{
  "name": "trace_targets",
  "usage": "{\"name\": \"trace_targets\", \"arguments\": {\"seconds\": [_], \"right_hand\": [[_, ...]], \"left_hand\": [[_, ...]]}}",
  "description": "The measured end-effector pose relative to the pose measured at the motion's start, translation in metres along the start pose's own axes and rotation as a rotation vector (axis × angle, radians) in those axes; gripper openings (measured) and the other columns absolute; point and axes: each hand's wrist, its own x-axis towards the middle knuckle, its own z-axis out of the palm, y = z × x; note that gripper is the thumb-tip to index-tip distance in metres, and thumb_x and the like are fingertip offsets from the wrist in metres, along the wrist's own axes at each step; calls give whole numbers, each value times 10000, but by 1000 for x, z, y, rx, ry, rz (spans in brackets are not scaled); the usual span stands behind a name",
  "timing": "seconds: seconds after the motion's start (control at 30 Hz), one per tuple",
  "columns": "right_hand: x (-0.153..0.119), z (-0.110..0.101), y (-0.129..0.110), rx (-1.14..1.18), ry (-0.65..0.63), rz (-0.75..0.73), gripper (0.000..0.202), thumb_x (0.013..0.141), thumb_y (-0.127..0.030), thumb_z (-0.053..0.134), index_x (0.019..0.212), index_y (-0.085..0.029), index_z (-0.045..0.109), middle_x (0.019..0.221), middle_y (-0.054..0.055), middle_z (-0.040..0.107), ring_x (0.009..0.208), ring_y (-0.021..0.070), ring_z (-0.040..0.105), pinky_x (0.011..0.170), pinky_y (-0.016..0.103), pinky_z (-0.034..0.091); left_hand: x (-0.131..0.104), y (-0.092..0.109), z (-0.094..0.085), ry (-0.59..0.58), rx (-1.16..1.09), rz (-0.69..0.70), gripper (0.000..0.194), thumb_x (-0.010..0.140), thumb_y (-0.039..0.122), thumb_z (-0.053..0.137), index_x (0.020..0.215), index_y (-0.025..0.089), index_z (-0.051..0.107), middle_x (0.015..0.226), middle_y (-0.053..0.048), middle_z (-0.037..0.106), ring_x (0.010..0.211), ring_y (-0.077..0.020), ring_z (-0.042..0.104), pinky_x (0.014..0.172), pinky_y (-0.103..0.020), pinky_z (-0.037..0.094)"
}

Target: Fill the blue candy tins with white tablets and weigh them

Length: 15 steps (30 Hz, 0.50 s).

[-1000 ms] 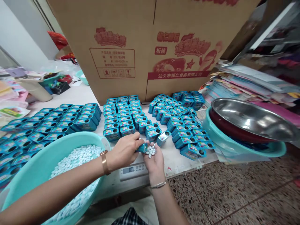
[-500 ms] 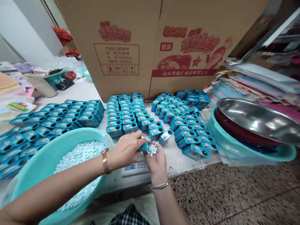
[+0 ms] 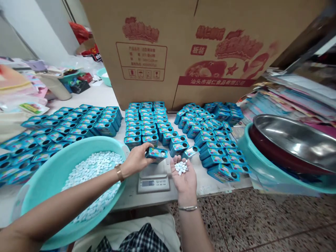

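Tin (image 3: 156,153) gripped by left hand (image 3: 136,160) — candies (image 3: 181,167) held on right hand (image 3: 186,182), fingers loosely open; spill could be caused by palm tilting.

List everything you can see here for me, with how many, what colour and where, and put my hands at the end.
Held tin: one, blue, in left hand
Other tins: dozens, blue, on table
Large basin: one, teal, left
Pellets: uncountable, whitish, in large basin and right palm
Scale: one, white, front centre
Carton: one, brown, behind tins
Right basin: one, teal, right
Bowl: one, dark red, in right basin
Metal bowl: one, silver, atop dark red bowl
Papers: many, mixed colours, far right
Table: one, white, under tins
Clutter: many, mixed colours, far left
Floor: one, speckled, lower right
Left hand: one, bare, centre
Right hand: one, palm up, beside scale
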Motion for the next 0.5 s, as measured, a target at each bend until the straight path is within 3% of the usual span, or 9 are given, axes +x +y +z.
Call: {"name": "trace_targets", "arguments": {"seconds": [0.13,0.23,0.37,0.5], "right_hand": [[-1,0,-7,-31,14,-38,257,939,-232,416,739,-180,568,762,18,695,772,138,690,764,358,592],[0,0,-13,-28,31,-59,262,940,-220,397,742,-176,564,763,16,689,763,129,686,753,346,594],[2,-1,-20,-20,44,-96,248,937,-244,414,757,-168,567,763,20,679,732,111,674,737,316,593],[1,-1,-23,-32,47,-127,247,929,-242,422,738,-170,561,758,13,672,726,105,670,743,313,592]], "left_hand": [[-6,-8,5,-29,24,-39,495,758,392,700,1165,186,508,937,-69,688,853,-275,670,711,-357,502],[-15,-10,-2,-58,38,-33,633,695,363,758,1233,185,477,1086,-114,665,1005,-321,644,821,-416,506],[-27,-13,-24,21,41,64,709,743,431,729,1326,191,405,1355,-142,519,1249,-305,504,1027,-453,421],[-37,-19,-49,96,20,80,626,824,516,625,1326,201,426,1335,-122,540,1215,-274,533,1005,-442,453]]}}
